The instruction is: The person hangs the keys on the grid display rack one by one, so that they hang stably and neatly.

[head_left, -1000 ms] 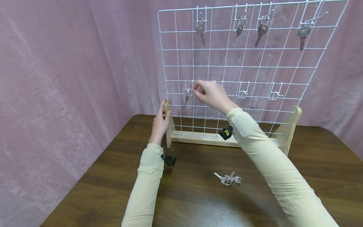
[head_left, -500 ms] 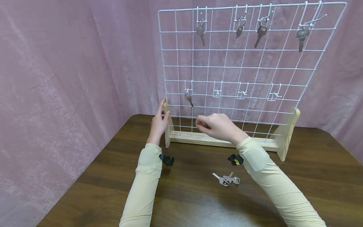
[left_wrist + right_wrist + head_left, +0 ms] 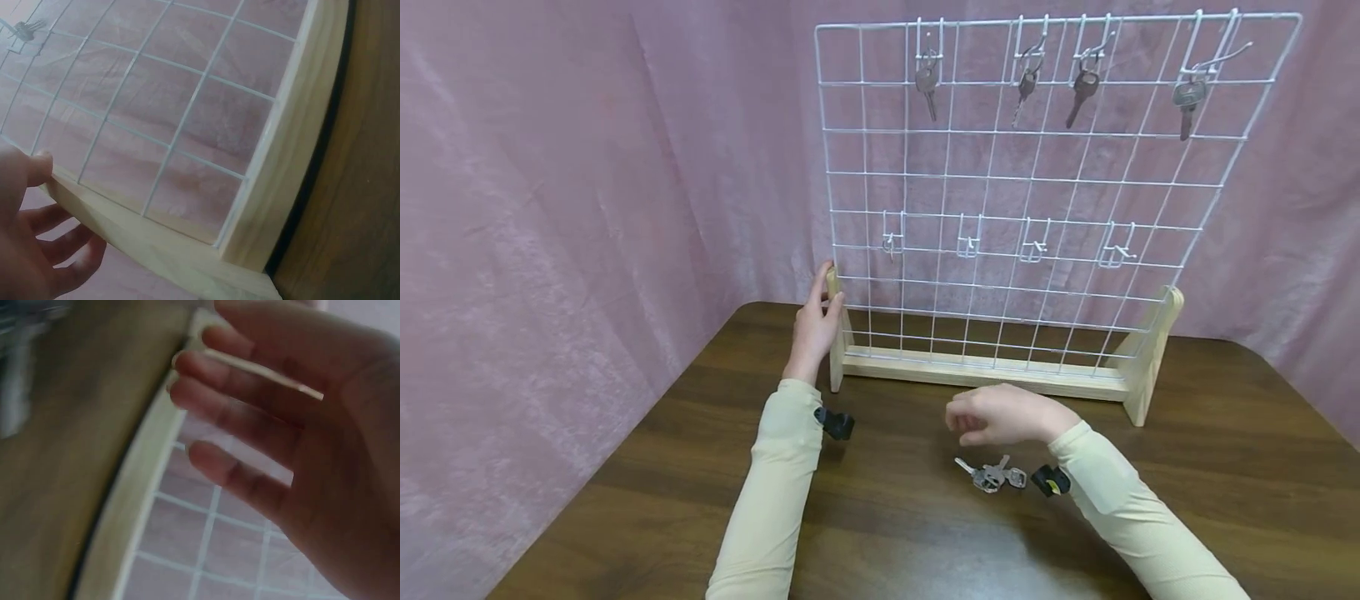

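My left hand (image 3: pixel 814 332) holds the left wooden upright (image 3: pixel 836 333) of a display stand, with the thumb on one side and the fingers on the other in the left wrist view. My right hand (image 3: pixel 1004 414) hovers just above a small group of loose metal keys (image 3: pixel 990 477) on the table. Its fingers are slightly bent, and nothing lies between them in the right wrist view (image 3: pixel 250 419). A white wire grid (image 3: pixel 970 177) stands in the wooden base. On its lower left hook, a key ring (image 3: pixel 889 245) hangs; its key is hard to make out.
Several keys hang along the top row, among them a round-headed key (image 3: pixel 1189 96) at the right. Bare lower hooks, such as the one at the right (image 3: pixel 1117 254), stick out forward. Pink cloth (image 3: pixel 587 208) hangs behind the brown wooden table (image 3: pixel 887 517).
My right hand has come down from the lower left hook to just above the loose keys, and its fingers have loosened. The hung key swung and turned. My left hand stays on the upright.
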A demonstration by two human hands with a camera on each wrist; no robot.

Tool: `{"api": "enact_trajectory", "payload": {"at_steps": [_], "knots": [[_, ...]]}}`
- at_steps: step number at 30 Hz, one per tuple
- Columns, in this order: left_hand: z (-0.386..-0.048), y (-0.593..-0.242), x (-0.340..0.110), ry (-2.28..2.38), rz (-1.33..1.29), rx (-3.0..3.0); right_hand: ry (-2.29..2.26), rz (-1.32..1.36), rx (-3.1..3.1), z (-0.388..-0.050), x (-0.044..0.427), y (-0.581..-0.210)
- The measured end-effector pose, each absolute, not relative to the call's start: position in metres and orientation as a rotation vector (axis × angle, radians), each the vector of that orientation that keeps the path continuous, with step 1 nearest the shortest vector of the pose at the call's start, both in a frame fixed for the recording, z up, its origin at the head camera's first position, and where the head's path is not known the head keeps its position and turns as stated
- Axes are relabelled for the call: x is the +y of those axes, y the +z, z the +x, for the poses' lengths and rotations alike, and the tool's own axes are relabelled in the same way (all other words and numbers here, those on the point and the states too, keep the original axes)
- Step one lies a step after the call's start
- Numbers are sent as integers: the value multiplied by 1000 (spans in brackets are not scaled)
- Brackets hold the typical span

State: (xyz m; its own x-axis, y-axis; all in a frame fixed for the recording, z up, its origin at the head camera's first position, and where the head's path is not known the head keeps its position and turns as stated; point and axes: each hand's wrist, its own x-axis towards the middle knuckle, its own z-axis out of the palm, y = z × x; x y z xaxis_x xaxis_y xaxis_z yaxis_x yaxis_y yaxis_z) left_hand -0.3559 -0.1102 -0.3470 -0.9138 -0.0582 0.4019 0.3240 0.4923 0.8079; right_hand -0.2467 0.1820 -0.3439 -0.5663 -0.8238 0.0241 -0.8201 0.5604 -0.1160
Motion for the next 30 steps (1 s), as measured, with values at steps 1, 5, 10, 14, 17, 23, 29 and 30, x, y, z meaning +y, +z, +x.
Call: {"api": "enact_trajectory", "payload": {"at_steps": [1,5,10,14,17,23,29,30], "knots": [[-356,-347,-110,-1398,-221,-2360,-171,-1439,2736,-246,185,-348],[-358,-350,-111,-1384,-223,-2352,-185,-1407,2710,-245,190,-360],[-361,-350,-110,-1400,-237,-2343,-205,-1365,2644,-247,186,-370],[-363,-350,-110,-1401,-236,-2344,-221,-1354,2631,-247,183,-374],[-364,-350,-111,-1398,-228,-2342,-251,-1347,2621,-248,182,-375],[-365,-349,-109,-1399,-225,-2328,-286,-1310,2615,-250,179,-377],[-363,-350,-108,-1391,-222,-2327,-330,-1318,2549,-252,181,-376],[-363,-350,-108,-1390,-222,-2328,-347,-1318,2522,-253,182,-375]]}}
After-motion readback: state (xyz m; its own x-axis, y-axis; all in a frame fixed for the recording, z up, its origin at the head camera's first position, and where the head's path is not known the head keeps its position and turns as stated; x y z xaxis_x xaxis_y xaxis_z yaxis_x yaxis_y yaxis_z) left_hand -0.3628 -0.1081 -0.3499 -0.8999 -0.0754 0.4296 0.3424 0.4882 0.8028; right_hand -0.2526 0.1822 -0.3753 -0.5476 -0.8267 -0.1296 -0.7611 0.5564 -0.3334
